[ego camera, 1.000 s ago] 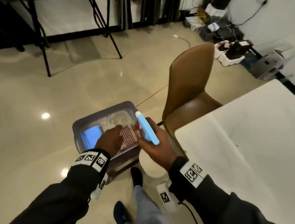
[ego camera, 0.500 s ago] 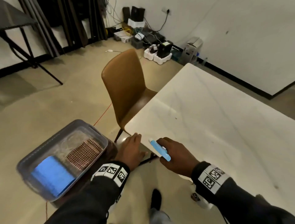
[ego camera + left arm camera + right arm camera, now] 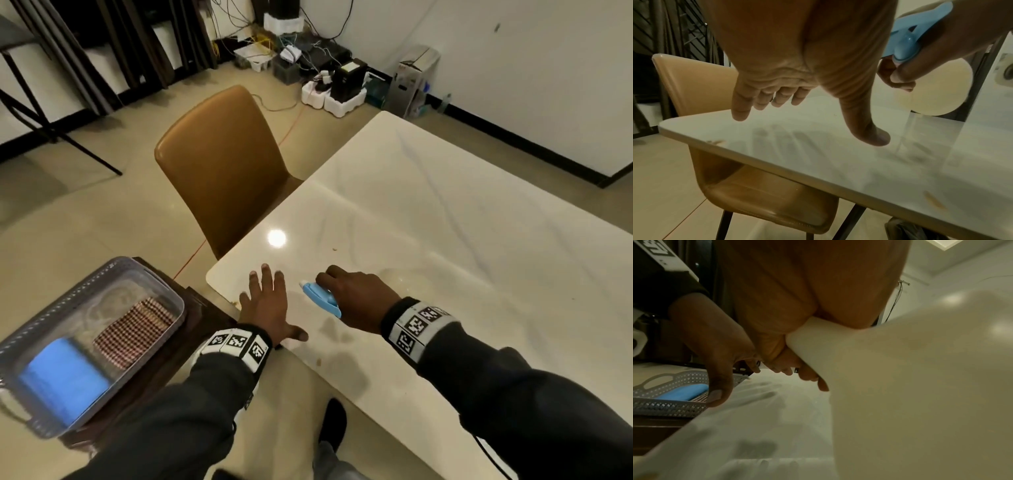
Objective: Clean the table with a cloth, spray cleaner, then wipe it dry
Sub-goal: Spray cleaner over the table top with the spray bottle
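Glossy white marble-look table (image 3: 445, 219) with faint grey veins, a few small brown smears and crumbs (image 3: 333, 249) near its front corner; beside it, low dark wooden stand (image 3: 191, 308) bearing a grey perforated basket (image 3: 85, 287).

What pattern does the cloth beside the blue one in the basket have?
The cloth has a small red-and-white check; the head view shows it best.

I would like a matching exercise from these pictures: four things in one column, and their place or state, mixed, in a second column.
1. left hand
2. spray bottle
3. checked cloth
4. brown chair

a. lies in the grey basket
b. open, fingers spread over the table corner
c. stands beside the table
d. gripped by the right hand

Pairs: 1-b, 2-d, 3-a, 4-c
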